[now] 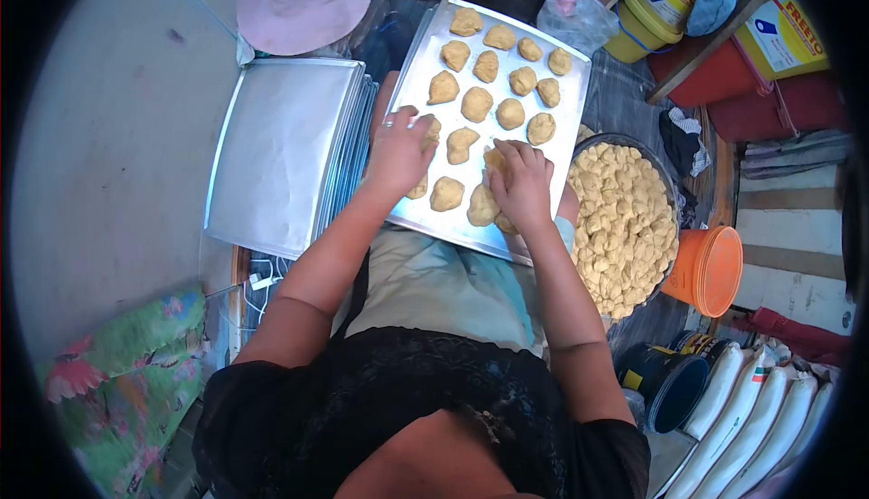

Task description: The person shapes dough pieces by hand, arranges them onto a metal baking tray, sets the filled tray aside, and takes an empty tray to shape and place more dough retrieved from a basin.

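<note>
A metal baking tray (572, 92) rests across my lap, with rows of yellowish dough pieces (477, 104) on it. My left hand (398, 153), with a ring on one finger, curls over a dough piece (434, 132) at the tray's left side; the hand covers part of it. On the right side of the tray, the fingers of my right hand (522, 179) are bent around another dough piece (493, 161), partly hidden beneath them. More dough pieces lie close to this hand, one of them a larger lump (482, 207).
To my right stands a wide round basin (673, 200) heaped with small dough pieces (620, 228). An orange bucket (706, 270) is beside it. Stacked metal trays (281, 146) are at my left, below a pink hat (306, 1). Yellow tubs (647, 19) stand at upper right.
</note>
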A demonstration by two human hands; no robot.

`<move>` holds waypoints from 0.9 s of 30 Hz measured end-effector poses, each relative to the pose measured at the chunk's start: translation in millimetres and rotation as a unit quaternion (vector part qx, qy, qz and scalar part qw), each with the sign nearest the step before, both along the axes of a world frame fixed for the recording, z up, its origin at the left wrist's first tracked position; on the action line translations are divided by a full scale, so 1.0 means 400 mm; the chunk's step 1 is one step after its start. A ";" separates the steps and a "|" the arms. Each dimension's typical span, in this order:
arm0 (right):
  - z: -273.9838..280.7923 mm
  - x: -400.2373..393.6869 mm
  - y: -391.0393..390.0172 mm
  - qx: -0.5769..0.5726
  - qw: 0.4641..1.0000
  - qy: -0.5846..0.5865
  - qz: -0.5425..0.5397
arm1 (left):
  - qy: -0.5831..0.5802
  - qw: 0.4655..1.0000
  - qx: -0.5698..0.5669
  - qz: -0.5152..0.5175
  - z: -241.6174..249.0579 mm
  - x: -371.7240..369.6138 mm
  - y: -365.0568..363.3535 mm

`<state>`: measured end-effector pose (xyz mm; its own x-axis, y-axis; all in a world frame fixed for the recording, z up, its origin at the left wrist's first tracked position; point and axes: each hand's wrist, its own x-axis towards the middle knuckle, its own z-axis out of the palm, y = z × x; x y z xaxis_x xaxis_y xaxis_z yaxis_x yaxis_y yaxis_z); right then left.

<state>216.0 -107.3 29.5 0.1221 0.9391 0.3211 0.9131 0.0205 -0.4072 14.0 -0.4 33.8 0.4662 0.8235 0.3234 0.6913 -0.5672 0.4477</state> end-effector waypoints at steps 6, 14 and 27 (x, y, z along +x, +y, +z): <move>-0.010 0.029 0.145 0.039 0.997 -0.044 -0.060 | 0.063 0.993 0.027 -0.098 0.022 0.092 0.018; -0.050 0.079 0.205 -0.020 0.992 -0.102 -0.069 | 0.111 0.978 0.082 -0.158 -0.044 0.217 0.141; 0.108 -0.211 0.214 0.050 0.975 0.166 0.140 | 0.043 0.970 -0.038 0.236 -0.135 -0.343 0.056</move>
<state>131.7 -21.9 72.8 -0.0217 0.9167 0.3989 0.6848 0.3043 -0.6621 -123.2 22.1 -20.4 0.0533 0.9718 0.2296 0.9029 -0.1451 0.4047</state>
